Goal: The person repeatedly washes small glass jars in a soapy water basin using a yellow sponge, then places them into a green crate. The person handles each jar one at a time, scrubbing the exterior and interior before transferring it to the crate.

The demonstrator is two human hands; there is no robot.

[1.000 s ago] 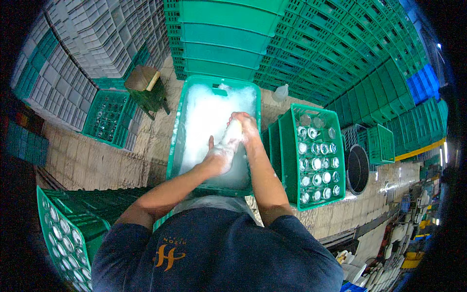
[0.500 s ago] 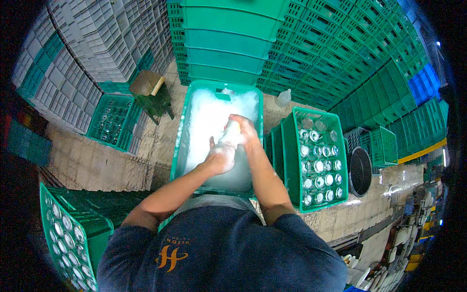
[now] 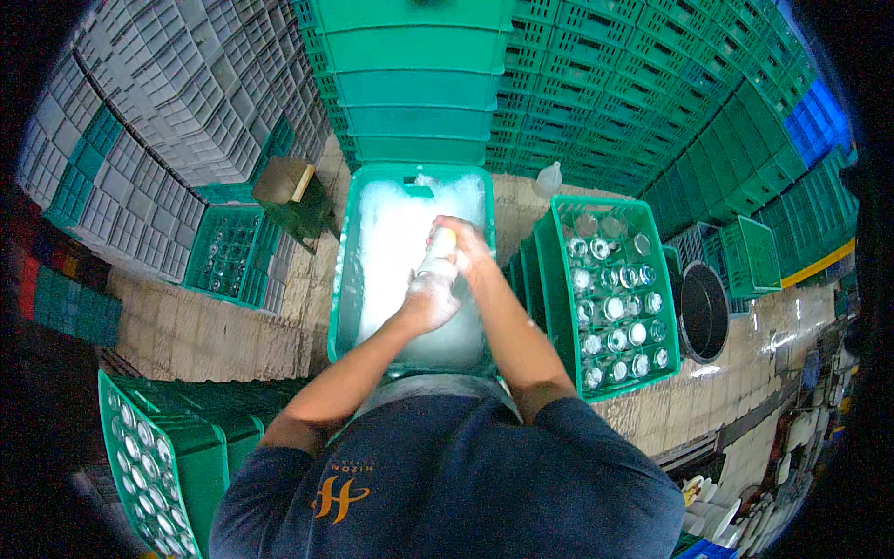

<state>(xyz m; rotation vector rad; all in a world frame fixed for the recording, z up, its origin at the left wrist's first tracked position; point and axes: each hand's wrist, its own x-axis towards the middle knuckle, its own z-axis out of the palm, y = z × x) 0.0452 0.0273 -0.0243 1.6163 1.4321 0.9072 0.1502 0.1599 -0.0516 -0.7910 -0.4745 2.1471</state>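
Note:
Over a green tub (image 3: 341, 279) full of white suds, both my hands work on a foam-covered drinking glass (image 3: 438, 265). My left hand (image 3: 426, 306) is closed round its nearer end. At the far end, my right hand (image 3: 473, 250) is curled against the glass, and a bit of yellow, apparently a sponge (image 3: 450, 238), shows by its fingers. Foam hides much of the glass and some of the fingers.
To the right stands a green crate (image 3: 596, 202) with rows of upturned glasses, near a black round bin (image 3: 705, 312). Another crate of glasses (image 3: 177, 429) is at lower left. A stool (image 3: 284, 181), a translucent jug (image 3: 548, 180) and tall crate stacks (image 3: 410, 93) stand beyond.
The view has shifted slightly. My hands stay together on the glass over the tub, and more of the yellow bit shows by my right fingers.

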